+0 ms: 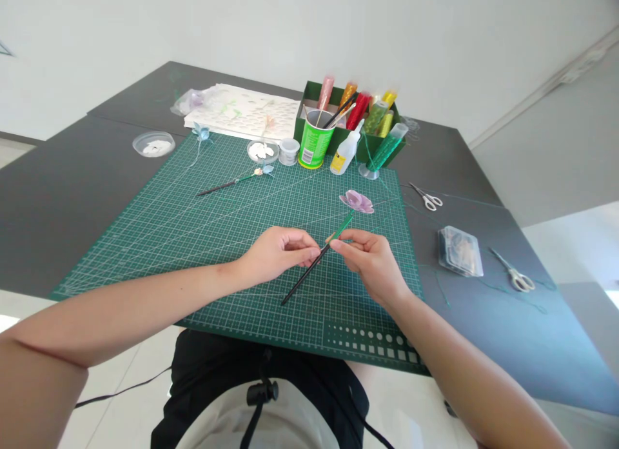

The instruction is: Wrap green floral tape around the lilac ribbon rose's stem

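Both my hands are over the cutting mat, at a thin black stick [304, 279] whose upper end is wrapped in green. A pale purple flower [356, 201] sits at that green end, tilted away from me. My left hand [285, 252] pinches at the stick's middle, thumb against fingertips. Just above it, my right hand [367, 255] is closed around the start of the green wrapping. Whether a loose thread lies between the fingertips is too small to tell. Farther left, another black stick [217, 188] with a small blue and cream blossom lies on the mat.
The green cutting mat [159, 236] covers the dark table. Behind stand a green can [315, 142] with brushes, a glue bottle [346, 153], a box of coloured thread tubes [309, 94] and dishes of white pieces [262, 151]. Scissors [428, 199] and a clear case [460, 251] lie right.
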Motion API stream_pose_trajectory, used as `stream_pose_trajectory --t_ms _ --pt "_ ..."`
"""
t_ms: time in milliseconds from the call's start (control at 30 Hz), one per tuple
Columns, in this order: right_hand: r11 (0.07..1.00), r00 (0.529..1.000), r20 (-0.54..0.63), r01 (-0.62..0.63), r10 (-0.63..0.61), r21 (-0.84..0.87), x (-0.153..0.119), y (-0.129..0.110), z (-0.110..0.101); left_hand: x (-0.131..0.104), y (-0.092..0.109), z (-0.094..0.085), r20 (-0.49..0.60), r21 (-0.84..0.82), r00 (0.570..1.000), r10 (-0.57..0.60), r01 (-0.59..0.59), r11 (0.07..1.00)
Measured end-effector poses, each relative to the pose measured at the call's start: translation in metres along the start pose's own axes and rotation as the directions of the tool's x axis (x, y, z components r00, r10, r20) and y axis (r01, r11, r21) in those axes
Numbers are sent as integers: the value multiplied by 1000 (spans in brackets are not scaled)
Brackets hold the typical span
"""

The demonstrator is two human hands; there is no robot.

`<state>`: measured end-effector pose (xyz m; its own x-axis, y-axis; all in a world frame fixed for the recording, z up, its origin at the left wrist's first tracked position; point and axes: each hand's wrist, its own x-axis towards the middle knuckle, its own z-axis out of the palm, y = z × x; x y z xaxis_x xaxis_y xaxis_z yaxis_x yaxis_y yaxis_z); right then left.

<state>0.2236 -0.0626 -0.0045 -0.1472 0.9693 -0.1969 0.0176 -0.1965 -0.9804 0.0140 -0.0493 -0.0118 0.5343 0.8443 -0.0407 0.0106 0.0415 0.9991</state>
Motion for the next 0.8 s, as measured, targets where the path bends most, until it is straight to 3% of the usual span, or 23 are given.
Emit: stream_pose_trajectory --t_ms 367,500,800 --pt "995 998 59 -41 36 90 2 -4 -1 -6 8 -3 35 394 984 177 -177 902" --pt "996 998 65 -31 26 80 3 -4 -2 -7 7 -3 37 395 979 202 -200 896" --pt "999 995 102 -21 17 30 0 1 1 -5 4 1 -22 309 991 132 -119 943"
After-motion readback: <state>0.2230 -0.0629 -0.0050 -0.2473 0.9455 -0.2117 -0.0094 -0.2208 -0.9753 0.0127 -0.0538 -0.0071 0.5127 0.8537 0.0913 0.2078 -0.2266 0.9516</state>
